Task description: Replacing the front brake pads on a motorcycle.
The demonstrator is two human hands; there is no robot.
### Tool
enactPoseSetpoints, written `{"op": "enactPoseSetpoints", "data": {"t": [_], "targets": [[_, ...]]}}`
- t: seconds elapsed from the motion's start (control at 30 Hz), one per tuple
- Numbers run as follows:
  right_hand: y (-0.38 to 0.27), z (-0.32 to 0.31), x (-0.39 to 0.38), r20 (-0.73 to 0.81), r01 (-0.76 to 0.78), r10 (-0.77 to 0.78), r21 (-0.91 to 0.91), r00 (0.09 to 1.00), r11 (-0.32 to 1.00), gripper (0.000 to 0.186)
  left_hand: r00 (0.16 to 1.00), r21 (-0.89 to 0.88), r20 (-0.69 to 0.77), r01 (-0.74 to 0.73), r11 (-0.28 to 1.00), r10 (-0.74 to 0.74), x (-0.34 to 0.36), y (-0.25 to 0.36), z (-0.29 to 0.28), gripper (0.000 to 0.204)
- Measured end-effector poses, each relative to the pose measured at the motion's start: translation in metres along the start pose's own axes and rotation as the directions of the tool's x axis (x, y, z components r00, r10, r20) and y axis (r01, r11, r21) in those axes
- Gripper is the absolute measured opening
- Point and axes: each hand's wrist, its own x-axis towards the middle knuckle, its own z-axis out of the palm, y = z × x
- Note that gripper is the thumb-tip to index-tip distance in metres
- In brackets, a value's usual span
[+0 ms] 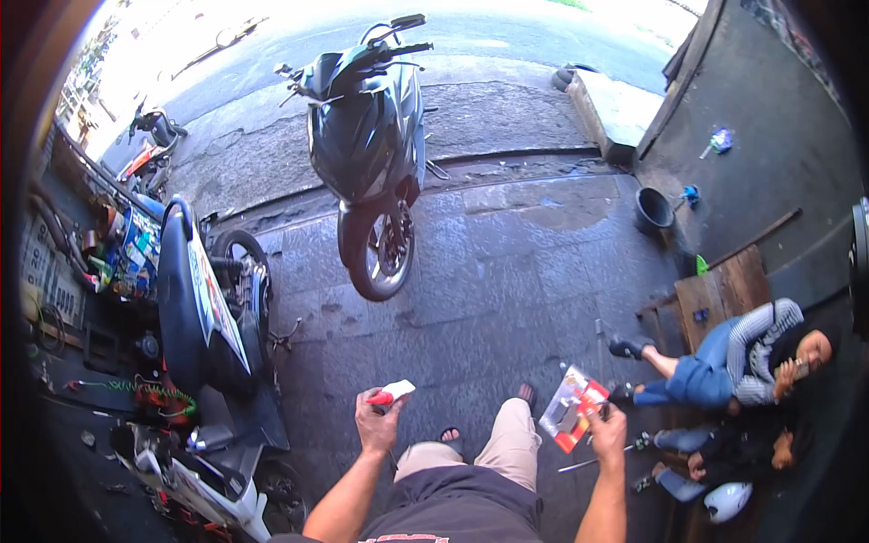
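Observation:
My left hand (375,429) is closed around a small red-and-white object (391,395), its pale end pointing right; its exact kind is too small to tell. Out to the right, my right hand (609,433) grips a flat red-and-white package card (568,409) with a grey patch on its front. Something small and dark shows by the fingers of that hand, but I cannot make out what it is. Both hands are held apart in front of my body, above the paved floor.
A dark scooter (367,136) stands ahead at the street edge. To the left are a partly stripped motorbike (204,290) and a white one (204,484). Two people sit at right, one in a striped sleeve (765,330), near a wooden bench (724,288) and black bucket (654,210).

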Motion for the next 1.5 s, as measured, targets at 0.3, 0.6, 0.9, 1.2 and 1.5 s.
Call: {"op": "enactPoseSetpoints", "data": {"t": [0.3, 0.6, 0.9, 1.2, 1.5], "targets": [[0.011, 0.137, 0.527, 0.175, 0.19, -0.156, -0.202, 0.972, 0.961, 0.024, 0.999, 0.18, -0.025, 0.04, 0.983, -0.036, 0.266, -0.011, 0.288, 0.04], [0.131, 0.438, 0.752, 0.602, 0.159, 0.111, -0.378, 0.791, 0.912, 0.02, 0.998, 0.303, 0.069, -0.019, 0.953, -0.002, 0.504, -0.26, 0.554, 0.037], [0.255, 0.567, 0.804, 0.458, 0.498, -0.283, -0.461, 0.843, 0.734, 0.023, 0.964, 0.307, 0.251, -0.166, 0.937, 0.088, 0.555, -0.355, 0.621, 0.042], [0.268, 0.618, 0.725, 0.301, 0.229, -0.079, -0.503, 0.95, 0.833, 0.037, 0.941, 0.266, 0.336, -0.139, 0.954, 0.043, 0.539, -0.381, 0.609, 0.055], [0.292, 0.657, 0.662, 0.403, 0.181, 0.046, -0.507, 0.914, 0.843, 0.048, 0.998, 0.134, -0.017, 0.062, 0.989, -0.06, 0.511, -0.447, 0.612, 0.052]]}}
